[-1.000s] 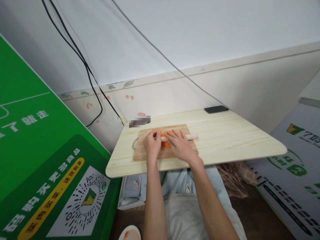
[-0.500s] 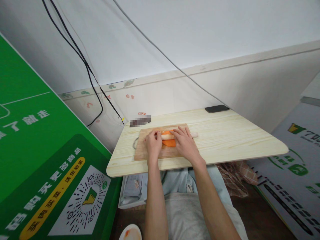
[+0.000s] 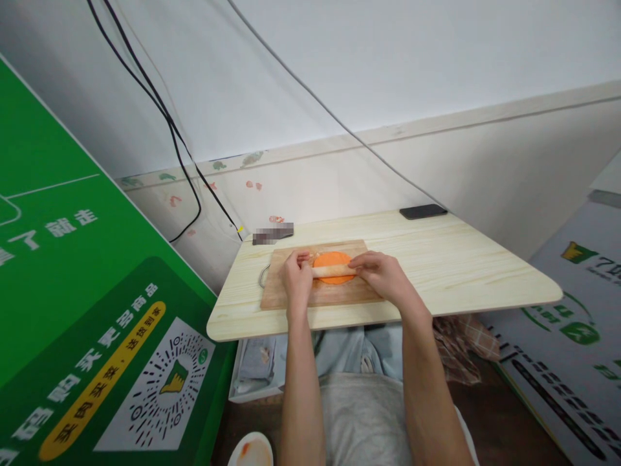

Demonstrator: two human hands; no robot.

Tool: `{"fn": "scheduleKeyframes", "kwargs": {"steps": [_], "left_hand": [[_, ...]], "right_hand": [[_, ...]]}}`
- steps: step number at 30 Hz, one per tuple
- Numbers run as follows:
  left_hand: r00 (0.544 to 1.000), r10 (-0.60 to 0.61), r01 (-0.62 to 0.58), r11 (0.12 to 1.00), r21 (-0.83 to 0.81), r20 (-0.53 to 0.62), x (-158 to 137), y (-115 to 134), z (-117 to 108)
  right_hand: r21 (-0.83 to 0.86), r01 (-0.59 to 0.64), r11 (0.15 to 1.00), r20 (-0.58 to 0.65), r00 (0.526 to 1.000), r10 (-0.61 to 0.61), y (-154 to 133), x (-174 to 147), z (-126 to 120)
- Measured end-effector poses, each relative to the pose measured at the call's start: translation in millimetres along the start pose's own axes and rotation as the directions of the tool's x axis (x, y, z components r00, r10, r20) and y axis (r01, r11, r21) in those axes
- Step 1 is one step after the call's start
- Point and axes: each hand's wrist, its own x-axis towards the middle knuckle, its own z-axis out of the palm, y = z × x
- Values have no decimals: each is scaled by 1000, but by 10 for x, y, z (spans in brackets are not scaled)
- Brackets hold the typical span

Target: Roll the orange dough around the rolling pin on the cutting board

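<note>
From my remote seat I read white characters on the green panel (image 3: 48,142) at left: "了就走" higher up, cut off at its start, and "码购买更多商品" below. The yellow strip (image 3: 103,382) on it says "买肉买菜,送货到家", beside a round scan code (image 3: 173,378). On the white panel (image 3: 538,259) at right I make out a large "7" beside a logo (image 3: 578,253), and a green "4" lower down; the smaller print is too blurred for me.
</note>
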Motion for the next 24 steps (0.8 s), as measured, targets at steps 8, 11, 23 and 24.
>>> {"fn": "scheduleKeyframes", "kwargs": {"steps": [8,11,23,24], "left_hand": [[978,195,-209,931,299,77,-15,18,-36],[979,192,-204,930,306,70,-14,17,-32],[990,127,-137,970,201,61,-21,5,-30],[990,129,-139,970,201,60,-22,6,-29]], "right_hand": [[2,-51,999,-97,994,51,180,64,193],[-45,-52,998,-123,991,46,232,91,277],[-29,44,999,51,998,-42,236,-23,-13],[-43,39,998,44,998,-38,241,-19,-2]]}}
